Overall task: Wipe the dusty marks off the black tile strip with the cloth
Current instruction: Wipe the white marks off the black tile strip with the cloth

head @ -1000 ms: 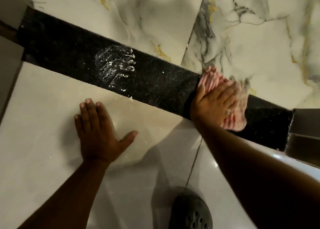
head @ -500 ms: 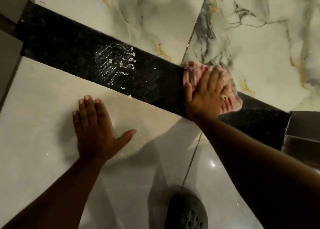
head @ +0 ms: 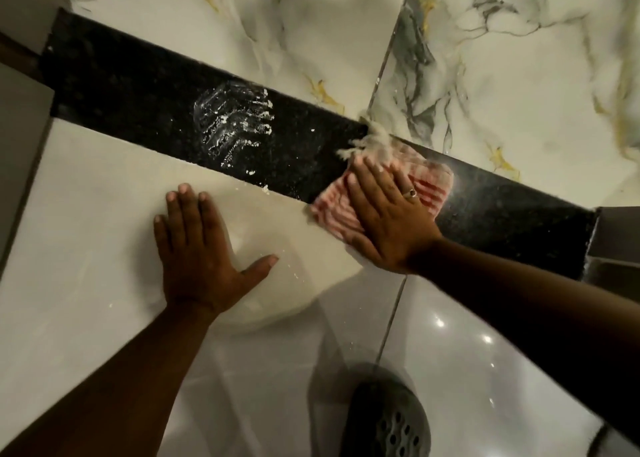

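Black tile strip [head: 138, 110] lies open leftward to the dusty marks [head: 233, 124]. My right hand [head: 388, 221], fingers flat, presses the cloth [head: 429, 186] over its near edge; my left hand [head: 201, 249] rests splayed on pale tile [head: 86, 214].

Right hand [head: 388, 221] flat on cloth [head: 332, 211] on tile strip [head: 138, 110]; dusty marks [head: 233, 124] left of cloth; left hand [head: 201, 249] nearer, beside strip.
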### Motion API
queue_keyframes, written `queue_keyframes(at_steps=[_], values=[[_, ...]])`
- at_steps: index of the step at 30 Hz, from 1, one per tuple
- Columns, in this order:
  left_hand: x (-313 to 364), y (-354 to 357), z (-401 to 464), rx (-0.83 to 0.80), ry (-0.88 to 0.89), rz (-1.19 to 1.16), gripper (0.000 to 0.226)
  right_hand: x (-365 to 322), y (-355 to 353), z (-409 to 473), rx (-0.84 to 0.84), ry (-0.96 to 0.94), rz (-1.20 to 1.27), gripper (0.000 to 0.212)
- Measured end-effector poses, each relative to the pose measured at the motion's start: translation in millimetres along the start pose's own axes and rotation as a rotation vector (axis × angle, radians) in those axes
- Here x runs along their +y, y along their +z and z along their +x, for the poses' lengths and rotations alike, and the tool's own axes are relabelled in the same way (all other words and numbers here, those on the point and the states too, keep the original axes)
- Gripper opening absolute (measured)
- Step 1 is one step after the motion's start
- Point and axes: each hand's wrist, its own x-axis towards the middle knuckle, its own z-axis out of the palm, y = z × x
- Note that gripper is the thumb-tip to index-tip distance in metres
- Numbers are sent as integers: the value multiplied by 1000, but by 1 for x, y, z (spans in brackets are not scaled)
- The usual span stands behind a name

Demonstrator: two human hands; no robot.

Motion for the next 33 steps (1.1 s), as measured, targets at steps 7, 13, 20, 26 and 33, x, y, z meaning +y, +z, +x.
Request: queue_keyframes(at_steps=[7,13,20,26,33], values=[[-27,-8,3,-45,95,12,134,31,4,-5,58,318,47,81],[-70,-13,10,-11,-154,14,135,-49,7,0,153,777,221,84],[-71,-12,11,-18,-137,0,132,-100,-7,89,123,-183,4,75],[-73,-8,13,9,-129,-16,133,-57,-17,118,149,442,92,78],[-77,-1,12,20,-110,1,133,-134,-11,132,175,949,299,82]])
